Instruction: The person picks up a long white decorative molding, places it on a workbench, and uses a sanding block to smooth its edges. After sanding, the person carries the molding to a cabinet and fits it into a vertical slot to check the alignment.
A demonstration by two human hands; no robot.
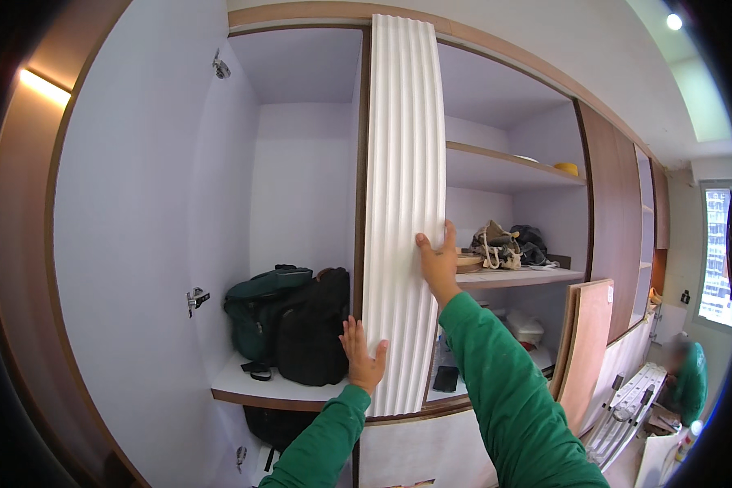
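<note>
A tall white fluted panel (405,163) stands upright against the cabinet's front, over the divider between two openings. My right hand (439,264) grips its right edge at mid-height, thumb on the ribbed face and the other fingers at the edge, partly hidden. Lower down, my left hand (363,358) rests at the panel's left edge with fingers stretched upward and thumb spread toward the ribs. Right beside that hand, a black backpack (315,329) and a dark green bag (256,313) sit on the left compartment's shelf.
The white cabinet door (138,244) hangs open at left. Shelves at right carry a cloth bag (496,244), a yellow roll (567,168) and a phone (446,379). Wooden boards (581,350) lean at right. Beyond are a folded ladder (626,407) and a person in green (691,382).
</note>
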